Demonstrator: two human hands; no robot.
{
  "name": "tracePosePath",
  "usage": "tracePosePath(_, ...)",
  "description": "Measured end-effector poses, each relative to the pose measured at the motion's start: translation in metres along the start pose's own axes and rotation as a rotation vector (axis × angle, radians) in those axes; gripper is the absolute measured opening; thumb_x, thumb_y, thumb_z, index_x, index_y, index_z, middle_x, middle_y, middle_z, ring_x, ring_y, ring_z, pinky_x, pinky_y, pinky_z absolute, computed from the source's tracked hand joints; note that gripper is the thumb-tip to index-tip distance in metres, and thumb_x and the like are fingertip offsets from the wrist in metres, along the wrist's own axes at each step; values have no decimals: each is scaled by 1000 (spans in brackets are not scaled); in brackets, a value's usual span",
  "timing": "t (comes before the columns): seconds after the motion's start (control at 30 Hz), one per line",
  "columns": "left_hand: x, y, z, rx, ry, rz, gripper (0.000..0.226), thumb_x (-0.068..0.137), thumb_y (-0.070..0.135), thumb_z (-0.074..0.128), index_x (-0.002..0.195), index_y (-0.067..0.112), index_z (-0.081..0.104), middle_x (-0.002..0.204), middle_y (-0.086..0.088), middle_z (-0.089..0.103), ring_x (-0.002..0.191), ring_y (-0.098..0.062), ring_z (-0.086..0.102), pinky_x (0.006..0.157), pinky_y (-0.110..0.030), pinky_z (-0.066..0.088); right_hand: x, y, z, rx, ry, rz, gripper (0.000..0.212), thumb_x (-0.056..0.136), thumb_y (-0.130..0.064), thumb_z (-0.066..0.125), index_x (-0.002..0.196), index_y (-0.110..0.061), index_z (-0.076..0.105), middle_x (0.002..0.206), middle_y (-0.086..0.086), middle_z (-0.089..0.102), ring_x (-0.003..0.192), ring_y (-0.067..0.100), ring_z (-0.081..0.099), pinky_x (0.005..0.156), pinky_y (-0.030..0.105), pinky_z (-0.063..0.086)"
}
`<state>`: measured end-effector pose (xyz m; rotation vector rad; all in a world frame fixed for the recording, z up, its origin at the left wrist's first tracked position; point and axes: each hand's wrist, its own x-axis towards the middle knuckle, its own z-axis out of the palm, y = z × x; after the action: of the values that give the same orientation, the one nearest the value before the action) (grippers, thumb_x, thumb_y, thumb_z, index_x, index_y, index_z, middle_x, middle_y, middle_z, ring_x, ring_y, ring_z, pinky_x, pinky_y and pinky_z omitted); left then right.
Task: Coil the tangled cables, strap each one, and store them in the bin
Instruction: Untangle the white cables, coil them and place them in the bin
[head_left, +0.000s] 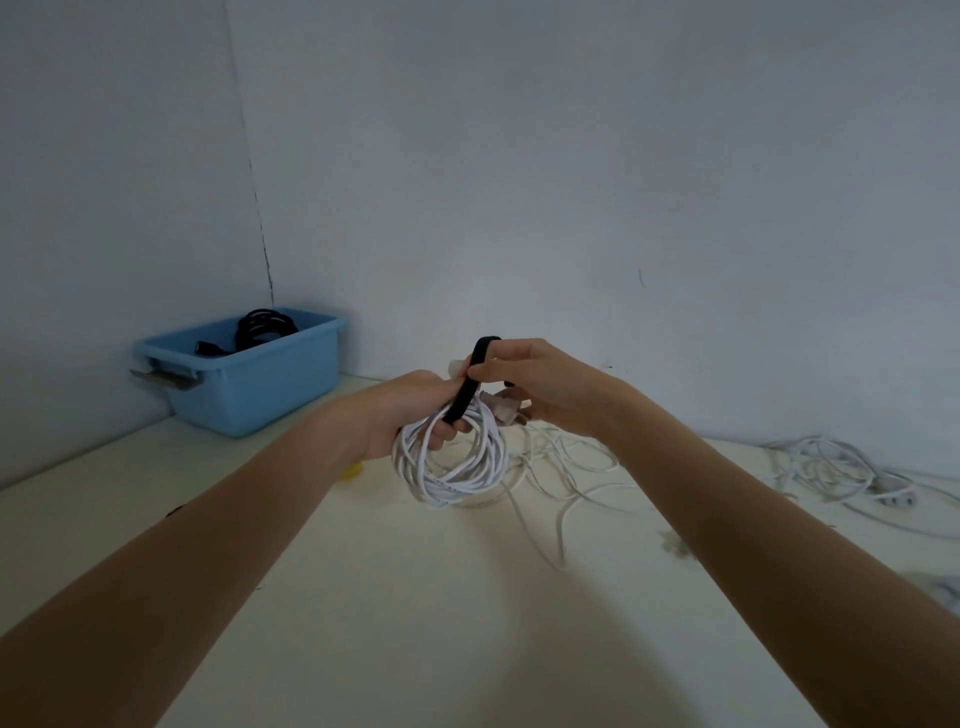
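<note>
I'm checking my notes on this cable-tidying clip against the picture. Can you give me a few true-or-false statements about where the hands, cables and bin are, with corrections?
1. The left hand grips the coiled white cable. True.
2. The right hand pinches a yellow strap. False: it pinches a black strap.
3. The light blue plastic bin holds a black coiled cable. True.
4. The bin sits at the right of the pale tabletop. False: it sits at the far left, by the wall.
5. Loose white cables lie on the table to the right. True.
</note>
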<state>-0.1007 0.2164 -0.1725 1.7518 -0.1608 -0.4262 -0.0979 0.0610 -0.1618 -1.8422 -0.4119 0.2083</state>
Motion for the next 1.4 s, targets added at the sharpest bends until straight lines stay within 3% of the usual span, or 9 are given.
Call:
tracePosePath(0.23,5,-1,-2,-236,-16,-41,28,93,13,32,69,7,45,42,-4,46,28,-7,33,29,-13,27,3,7,14,-170,66,-74,15,96,-13,47,102,-10,61,83,9,56,60,15,47,51,23,34)
tracePosePath(0.43,-6,-4,-14,-295,-300,41,27,84,33,54,84,8,64,67,-3,57,56,-11,51,56,-23,47,3,15,12,17,220,-108,21,93,-2,45,83,-12,61,80,12,57,65,22,48,51,24,34)
tracePosePath(0.6,-1,-4,-8,-126,-155,67,14,90,-3,50,90,7,59,54,-1,54,46,-7,49,46,-18,44,4,19,6,21,141,-121,9,93,-12,54,91,-7,61,87,13,56,80,24,49,68,33,35)
tracePosePath(0.87,15,-11,-4,-74,123,127,16,85,-1,60,98,8,60,67,-7,54,47,-9,48,42,-16,41,-4,18,-5,55,32,-14,8,92,-13,58,96,-13,65,89,5,62,66,11,56,59,20,43)
tracePosePath(1.03,26,-16,-4,-263,245,161,33,79,14,73,109,10,59,92,-9,68,73,-15,65,60,-23,54,-2,25,3,361,206,-176,15,94,-6,50,90,-9,64,83,6,65,65,10,63,57,21,49)
tracePosePath(1.17,32,-7,9,-646,15,152,54,79,28,72,128,9,57,127,-10,60,113,-21,59,90,-29,51,9,24,9,576,448,-341,18,94,-4,50,86,-9,64,75,3,63,58,8,58,50,17,44)
tracePosePath(1.23,34,1,14,-750,-26,237,56,78,26,72,127,4,54,121,-11,58,109,-20,57,93,-27,46,9,22,7,588,471,-341,17,94,-5,49,86,-10,64,74,2,61,57,6,55,49,15,41)
tracePosePath(1.33,32,13,20,-810,-34,299,27,87,28,62,105,8,60,79,-2,64,68,-11,63,66,-20,53,5,23,2,613,470,-355,16,95,-7,49,89,-11,64,78,1,64,63,8,58,54,17,45)
tracePosePath(1.4,32,14,25,-749,19,324,33,96,32,47,96,3,63,78,-7,69,69,-16,65,65,-22,55,4,26,3,608,478,-364,15,95,-8,49,91,-11,64,82,2,65,70,10,60,58,18,48)
